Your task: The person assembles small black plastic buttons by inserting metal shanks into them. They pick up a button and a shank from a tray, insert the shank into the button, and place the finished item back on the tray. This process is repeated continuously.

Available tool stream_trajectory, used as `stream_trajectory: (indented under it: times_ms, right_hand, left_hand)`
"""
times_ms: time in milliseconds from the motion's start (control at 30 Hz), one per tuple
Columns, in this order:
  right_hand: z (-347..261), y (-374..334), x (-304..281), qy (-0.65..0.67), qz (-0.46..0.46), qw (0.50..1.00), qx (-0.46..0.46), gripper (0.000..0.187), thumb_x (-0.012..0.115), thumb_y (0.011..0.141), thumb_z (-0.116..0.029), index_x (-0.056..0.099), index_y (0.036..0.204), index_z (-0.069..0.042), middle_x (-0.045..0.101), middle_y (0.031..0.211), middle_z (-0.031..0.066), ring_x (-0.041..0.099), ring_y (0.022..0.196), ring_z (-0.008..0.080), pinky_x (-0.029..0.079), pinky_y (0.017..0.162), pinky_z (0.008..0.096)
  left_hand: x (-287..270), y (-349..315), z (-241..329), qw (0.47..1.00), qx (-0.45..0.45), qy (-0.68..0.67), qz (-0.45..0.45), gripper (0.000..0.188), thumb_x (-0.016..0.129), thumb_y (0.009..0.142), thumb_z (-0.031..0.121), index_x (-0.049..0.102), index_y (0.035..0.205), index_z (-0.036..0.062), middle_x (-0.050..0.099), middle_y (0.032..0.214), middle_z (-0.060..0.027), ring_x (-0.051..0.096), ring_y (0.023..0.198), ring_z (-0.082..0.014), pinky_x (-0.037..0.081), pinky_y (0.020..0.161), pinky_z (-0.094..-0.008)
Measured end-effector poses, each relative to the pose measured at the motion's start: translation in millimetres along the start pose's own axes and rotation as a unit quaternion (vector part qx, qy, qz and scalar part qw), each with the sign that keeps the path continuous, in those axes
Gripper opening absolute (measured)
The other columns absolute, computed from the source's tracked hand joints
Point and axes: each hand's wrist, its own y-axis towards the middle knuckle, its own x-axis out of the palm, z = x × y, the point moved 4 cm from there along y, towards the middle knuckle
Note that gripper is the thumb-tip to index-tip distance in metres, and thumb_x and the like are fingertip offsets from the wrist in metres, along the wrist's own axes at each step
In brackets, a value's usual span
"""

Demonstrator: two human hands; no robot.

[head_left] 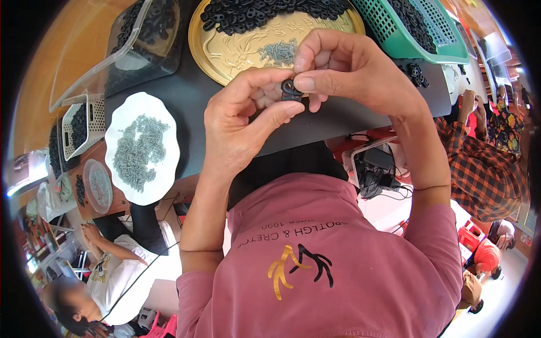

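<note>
Over the table's near edge, my two hands meet around a small black plastic piece (pixel 289 89) with a round hole in it. My left hand (pixel 234 121) pinches it between thumb and fingers. From the right, my right hand (pixel 363 73) comes with its thumb pressed against the piece's top and its fingers curled; whether something tiny sits in that pinch is hidden. Just beyond, a gold round tray (pixel 217 59) bears a heap of black ring-shaped pieces (pixel 253 16) and a small pile of thin silvery metal parts (pixel 280 52), like screws or springs.
A white scalloped plate (pixel 147 191) of similar silvery parts stands at left, near a clear bin (pixel 84 84) and a white basket (pixel 98 124). A green basket (pixel 389 34) of black pieces is at far right. Other people sit on both sides; cables (pixel 375 180) lie below right.
</note>
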Motion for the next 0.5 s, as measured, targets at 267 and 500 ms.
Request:
stream_trajectory:
  times_ms: [267,500]
  right_hand:
    - [4,-1,3,-0.059,0.038,0.997,0.033,0.030,0.069,0.089,-0.031,0.063,0.092,-0.001,0.060,0.072,0.0021,0.057,0.060,0.0080,0.046,0.054,0.0199]
    - [10,-8,11,-0.096,0.069,0.991,0.059,0.040,0.061,0.093,-0.041,0.065,0.078,-0.004,0.055,0.064,-0.0016,0.051,0.054,0.0059,0.041,0.049,0.0202]
  left_hand:
    - [-4,1,-3,0.992,0.083,0.097,0.010,0.030,0.078,0.075,-0.001,0.064,0.102,-0.0010,0.061,0.086,-0.0027,0.057,0.070,-0.0059,0.045,0.060,-0.0189]
    - [-4,3,5,0.983,0.109,0.145,0.010,0.026,0.079,0.073,-0.001,0.065,0.096,0.0001,0.059,0.083,-0.0025,0.052,0.063,-0.0061,0.042,0.055,-0.0203]
